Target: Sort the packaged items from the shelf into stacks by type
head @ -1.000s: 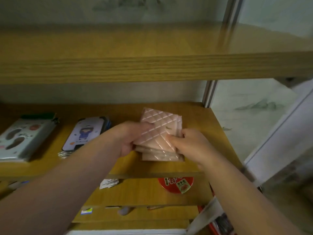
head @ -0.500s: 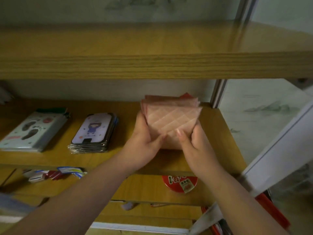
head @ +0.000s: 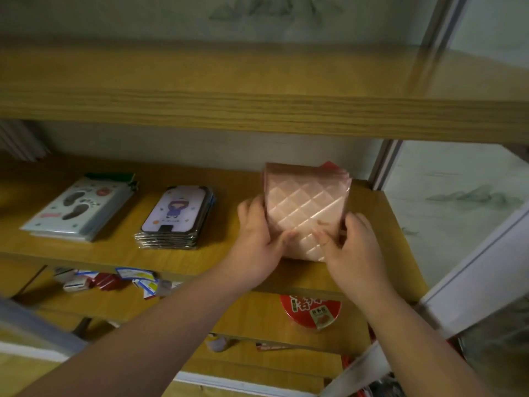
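We had two neat stacks [head: 174, 217] left of our hands, and our left hand [head: 259, 242] and right hand [head: 353, 247] squeezed the pink stack [head: 306, 209] between them, while small packets [head: 114, 280] below waited.

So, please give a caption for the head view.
Both hands square a pink quilted packet stack on the wooden shelf.
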